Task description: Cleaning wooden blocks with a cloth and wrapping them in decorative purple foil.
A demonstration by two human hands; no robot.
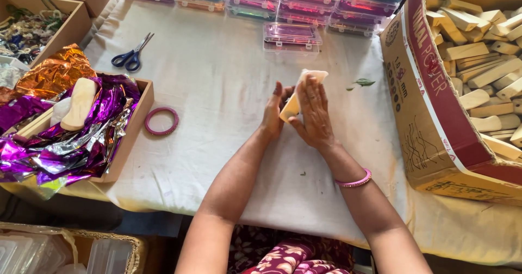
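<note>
- The person's two hands meet over the middle of the counter (228, 105), which is covered with a white cloth.
- The left hand (273, 113) and the right hand (314, 113) are pressed toward each other, palms facing, with a pale wooden block (304, 86) clamped between them.
- The block stands tilted, its upper end poking out above the fingertips and its lower corner showing between the palms.
- The right hand's fingers lie flat along the block's side; the left hand is seen edge-on behind it.
- A pink bangle (354, 181) sits on the right wrist.
- To the right, a large cardboard box (435, 127) lies open, filled with many more pale wooden blocks (484, 56).
- A small green leaf (363, 82) lies on the cloth between the hands and the box.
- To the left, a shallow tray (136, 127) holds crumpled purple and silver foil (70, 149), with another wooden block (80, 104) resting on top.
- A dark pink ring (161, 121) lies on the cloth just beside the tray.
- Blue-handled scissors (132, 54) lie farther back on the left.
- Clear plastic cases (292, 37) with coloured contents are stacked along the far edge.
</note>
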